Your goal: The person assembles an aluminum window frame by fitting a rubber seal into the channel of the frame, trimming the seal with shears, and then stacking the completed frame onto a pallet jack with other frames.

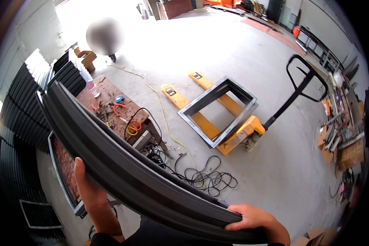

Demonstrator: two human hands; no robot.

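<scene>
A long black frame point(123, 164) with grooved sides slants across the view, from the upper left down to the lower right. My left hand point(92, 192) supports its near side, thumb up along the edge; the other fingers are hidden. At the lower right end, my right hand point(250, 217) grips the frame, its fingers curled over the top edge. Beyond the frame stands a reddish, worn workbench point(106, 88). On it lie red-handled pliers point(118, 107), a blue tape measure point(119, 99), orange-handled scissors point(133, 127) and a clear bottle point(93, 89).
A yellow pallet jack point(238, 137) carries a rectangular grey frame point(217, 141). Tangled black cable point(209, 180) and a yellow cord point(162, 106) lie on the floor. Stacked dark frames point(18, 106) line the left side. Cardboard boxes point(350, 153) and metal pieces crowd the right wall.
</scene>
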